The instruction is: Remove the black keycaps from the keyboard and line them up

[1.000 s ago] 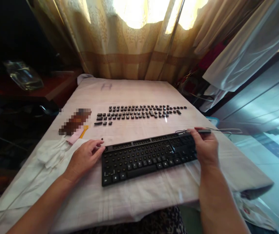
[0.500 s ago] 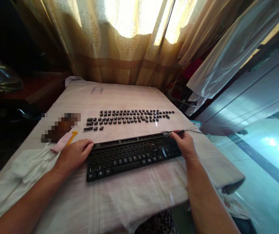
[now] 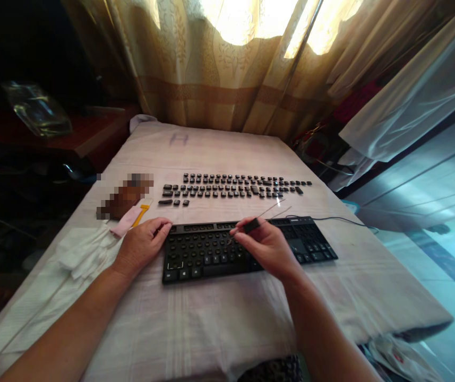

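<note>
1. The black keyboard (image 3: 215,246) lies flat on the pale tablecloth (image 3: 211,323), angled slightly, with many keycaps missing.
2. The person's right hand (image 3: 269,244) pinches a black-handled wire keycap puller (image 3: 251,225), its lower end over the letter section.
3. The left hand (image 3: 142,244) has curled fingers and its thumb at the keyboard's far left corner; whether it grips there cannot be told.
4. Loose black keycaps (image 3: 215,188) stand in rows beyond the keyboard.
</note>
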The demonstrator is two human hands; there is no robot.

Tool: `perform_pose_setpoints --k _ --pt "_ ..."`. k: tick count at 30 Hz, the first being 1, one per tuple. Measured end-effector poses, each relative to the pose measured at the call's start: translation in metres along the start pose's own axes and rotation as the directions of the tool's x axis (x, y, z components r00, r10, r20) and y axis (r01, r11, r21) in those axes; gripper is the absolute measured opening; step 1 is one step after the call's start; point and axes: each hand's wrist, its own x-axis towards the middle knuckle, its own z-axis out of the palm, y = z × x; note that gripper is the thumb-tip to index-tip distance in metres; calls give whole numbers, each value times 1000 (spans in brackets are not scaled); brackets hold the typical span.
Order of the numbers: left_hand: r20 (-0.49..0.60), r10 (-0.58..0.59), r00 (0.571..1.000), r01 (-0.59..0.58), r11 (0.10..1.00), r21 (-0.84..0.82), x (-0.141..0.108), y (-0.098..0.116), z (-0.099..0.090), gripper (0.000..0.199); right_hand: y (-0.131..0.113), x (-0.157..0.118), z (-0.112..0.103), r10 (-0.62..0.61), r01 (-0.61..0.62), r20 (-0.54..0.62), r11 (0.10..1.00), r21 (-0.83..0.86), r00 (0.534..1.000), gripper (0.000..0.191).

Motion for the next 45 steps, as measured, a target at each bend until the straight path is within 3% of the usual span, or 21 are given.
perform_pose_setpoints --k 4,10,16,25,34,45 --pt "3 23 1000 -23 999 -38 -1 -3 -1 40 4 -7 29 -39 58 164 992 -113 986 14" --pt "22 43 999 -42 997 -63 -2 -6 0 37 7 -9 24 -38 77 242 985 -154 970 13" --pt "32 61 998 -58 994 -91 -3 -5 0 36 5 -2 26 -102 175 371 970 -169 923 12" --pt "54 63 997 -58 995 -82 -4 -4 -2 38 4 -2 35 -52 162 390 953 -255 919 8" --pt "49 62 997 -58 995 -78 -4 -4 -2 37 8 -5 41 -185 327 414 895 -304 891 13" --pt "44 68 997 -65 996 -65 -4 -5 -2 35 1 -1 47 -213 434 482 801 -412 850 13"
